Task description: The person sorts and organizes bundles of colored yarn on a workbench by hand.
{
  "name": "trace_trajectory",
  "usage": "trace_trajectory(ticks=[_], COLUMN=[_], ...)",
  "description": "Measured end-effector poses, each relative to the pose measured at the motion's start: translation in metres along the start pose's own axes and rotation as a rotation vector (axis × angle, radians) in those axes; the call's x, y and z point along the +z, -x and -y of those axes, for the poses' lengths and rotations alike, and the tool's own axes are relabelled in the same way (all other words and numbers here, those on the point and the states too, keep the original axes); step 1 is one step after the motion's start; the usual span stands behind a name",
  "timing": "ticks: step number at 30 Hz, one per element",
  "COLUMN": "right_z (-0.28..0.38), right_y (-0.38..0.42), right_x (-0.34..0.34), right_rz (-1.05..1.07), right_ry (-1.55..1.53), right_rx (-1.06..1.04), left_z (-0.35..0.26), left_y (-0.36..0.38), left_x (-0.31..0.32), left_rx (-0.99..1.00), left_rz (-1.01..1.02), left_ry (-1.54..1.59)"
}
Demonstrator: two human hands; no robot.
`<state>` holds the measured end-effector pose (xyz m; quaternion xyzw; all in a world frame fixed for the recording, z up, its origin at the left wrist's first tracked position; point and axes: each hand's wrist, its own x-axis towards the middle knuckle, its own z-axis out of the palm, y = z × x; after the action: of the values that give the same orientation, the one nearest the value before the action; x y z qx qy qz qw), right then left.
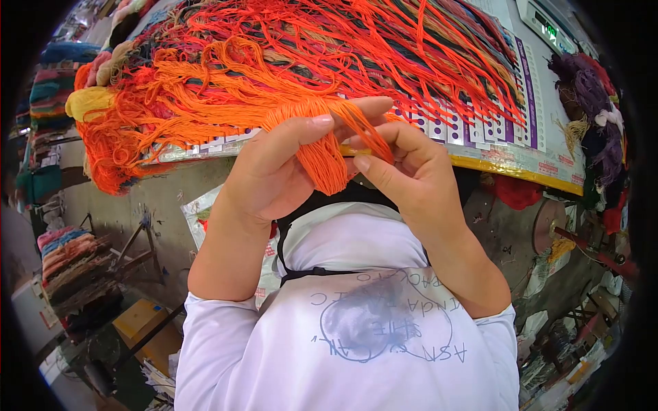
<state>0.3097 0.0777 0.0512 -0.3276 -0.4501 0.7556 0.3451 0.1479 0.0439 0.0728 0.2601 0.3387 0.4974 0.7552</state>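
Across the palm of my left hand (pixel 264 161) lies a bundle of orange embroidery thread (pixel 322 161); the thumb rests on top and the lower end hangs in a loop. Several strands run from the bundle to my right hand (pixel 411 161), which pinches them between thumb and bent fingers. Both hands are in front of my chest, just over the near edge of the table. Behind my left hand, a spread of lighter orange thread (pixel 199 85) lies on the table and partly merges with the bundle in view.
Long red strands (pixel 439 61) cover more thread and white cards with punched holes (pixel 528 89). A digital scale (pixel 548 29) stands at the back right. Purple yarn (pixel 582 103) hangs at the right, and a yellow yarn bunch (pixel 90 103) sits at the left. Folded yarn stacks (pixel 72 264) stand lower left.
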Motion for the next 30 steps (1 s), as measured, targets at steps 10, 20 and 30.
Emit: trace_trajectory(ticks=[10, 20, 30], right_z=[-0.010, -0.001, 0.004], right_y=[-0.002, 0.004, 0.004], right_x=[-0.002, -0.005, -0.005], right_rz=[0.069, 0.112, 0.124], right_ry=[0.137, -0.076, -0.078], right_rx=[-0.083, 0.089, 0.092], left_z=[-0.002, -0.007, -0.008], left_y=[0.004, 0.010, 0.008], left_x=[-0.004, -0.002, -0.002], left_rx=[0.056, 0.174, 0.174], left_rz=[-0.053, -0.112, -0.071], left_ry=[0.000, -0.220, -0.199])
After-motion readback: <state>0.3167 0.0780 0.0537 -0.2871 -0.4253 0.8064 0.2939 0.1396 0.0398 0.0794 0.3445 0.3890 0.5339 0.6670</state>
